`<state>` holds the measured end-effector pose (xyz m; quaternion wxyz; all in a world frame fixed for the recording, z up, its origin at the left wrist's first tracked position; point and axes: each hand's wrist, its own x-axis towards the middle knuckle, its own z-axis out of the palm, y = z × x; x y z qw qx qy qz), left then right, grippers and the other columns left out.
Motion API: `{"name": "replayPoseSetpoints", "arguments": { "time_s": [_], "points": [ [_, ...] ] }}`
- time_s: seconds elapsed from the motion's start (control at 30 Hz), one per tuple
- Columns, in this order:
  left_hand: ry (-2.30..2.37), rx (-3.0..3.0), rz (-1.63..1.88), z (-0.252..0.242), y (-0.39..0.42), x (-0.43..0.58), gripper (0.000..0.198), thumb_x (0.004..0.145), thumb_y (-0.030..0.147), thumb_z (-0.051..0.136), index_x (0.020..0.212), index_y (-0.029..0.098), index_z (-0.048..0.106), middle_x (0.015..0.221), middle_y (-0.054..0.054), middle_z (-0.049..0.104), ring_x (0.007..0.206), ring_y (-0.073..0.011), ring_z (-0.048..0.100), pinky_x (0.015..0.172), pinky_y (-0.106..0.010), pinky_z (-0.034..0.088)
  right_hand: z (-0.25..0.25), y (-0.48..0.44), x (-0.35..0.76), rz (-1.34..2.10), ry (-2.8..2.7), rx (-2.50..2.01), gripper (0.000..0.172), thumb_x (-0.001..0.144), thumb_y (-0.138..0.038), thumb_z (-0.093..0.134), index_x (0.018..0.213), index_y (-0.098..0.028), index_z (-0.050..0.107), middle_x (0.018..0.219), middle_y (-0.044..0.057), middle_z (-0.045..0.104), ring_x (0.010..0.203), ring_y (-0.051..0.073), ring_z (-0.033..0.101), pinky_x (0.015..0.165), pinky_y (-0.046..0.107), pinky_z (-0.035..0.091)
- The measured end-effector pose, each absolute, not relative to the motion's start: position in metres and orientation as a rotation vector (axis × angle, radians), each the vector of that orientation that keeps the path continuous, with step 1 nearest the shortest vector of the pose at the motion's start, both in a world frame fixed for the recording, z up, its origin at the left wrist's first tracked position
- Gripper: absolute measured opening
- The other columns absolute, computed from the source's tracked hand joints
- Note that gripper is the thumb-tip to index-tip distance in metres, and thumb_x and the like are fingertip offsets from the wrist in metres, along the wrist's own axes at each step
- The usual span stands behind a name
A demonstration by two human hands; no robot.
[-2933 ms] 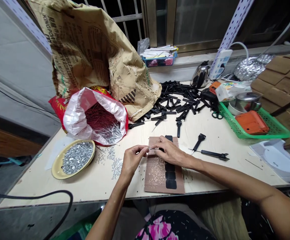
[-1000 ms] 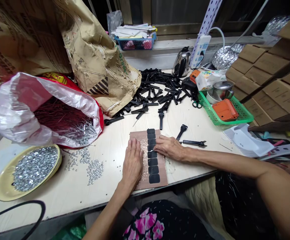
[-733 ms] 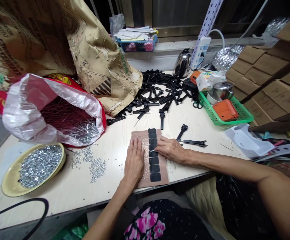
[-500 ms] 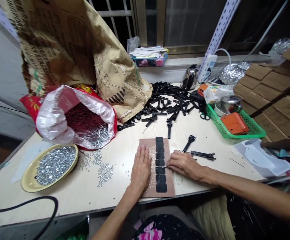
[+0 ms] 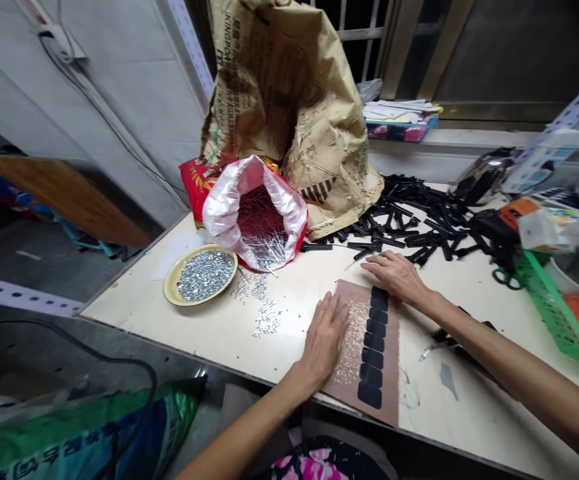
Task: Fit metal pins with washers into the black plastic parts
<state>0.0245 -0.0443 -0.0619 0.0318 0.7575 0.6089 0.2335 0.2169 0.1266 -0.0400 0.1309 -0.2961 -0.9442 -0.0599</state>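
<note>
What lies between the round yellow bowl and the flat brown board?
In the head view: scattered small silvery pieces on the pale tabletop, then the left hand.

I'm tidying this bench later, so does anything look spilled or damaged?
Small shiny pieces lie scattered on the tabletop beside the yellow bowl, so they look spilled, though perhaps set out deliberately. The brown paper sack looks ragged, its surface peeling.

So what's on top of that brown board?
A row of black patches runs along the brown board, with pale specks to their left. The left hand lies over the board's left edge, so whatever is under it can't be seen.
</note>
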Motion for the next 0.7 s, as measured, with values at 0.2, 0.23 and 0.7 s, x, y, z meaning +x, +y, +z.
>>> {"name": "replayPoseSetpoints", "arguments": {
  "time_s": [0.2,0.23,0.7],
  "points": [
    [2.356,2.005,0.776,-0.041,-0.051,-0.076,0.023,0.089,0.021,0.049,0.097,0.014,0.068,0.089,-0.011,0.064,0.087,-0.0246,0.056,0.07,-0.039,0.052,-0.069,0.179,0.175,-0.223,-2.916,-0.484,0.02,0.088,-0.015,0.046,0.098,-0.02,0.063,0.094,0.007,0.065,0.088,0.021,0.049,0.077,0.034,0.029],
    [2.386,1.98,0.751,-0.041,-0.053,-0.091,0.021,0.088,0.022,0.051,0.096,0.014,0.069,0.088,-0.01,0.064,0.086,-0.0245,0.055,0.07,-0.039,0.051,-0.071,0.181,0.174,-0.214,-2.921,-0.48,0.019,0.088,-0.016,0.045,0.093,-0.019,0.063,0.088,0.007,0.064,0.085,0.02,0.05,0.077,0.034,0.03],
    [2.086,2.351,0.231,-0.048,-0.044,-0.124,0.025,0.092,0.021,0.043,0.094,0.019,0.069,0.086,-0.008,0.06,0.086,-0.0211,0.047,0.072,-0.031,0.041,-0.02,0.146,0.178,0.469,-2.021,-0.94,0.025,0.091,-0.033,0.046,0.105,-0.02,0.063,0.09,0.005,0.061,0.065,0.014,0.057,0.063,0.029,0.048]
  ]
}}
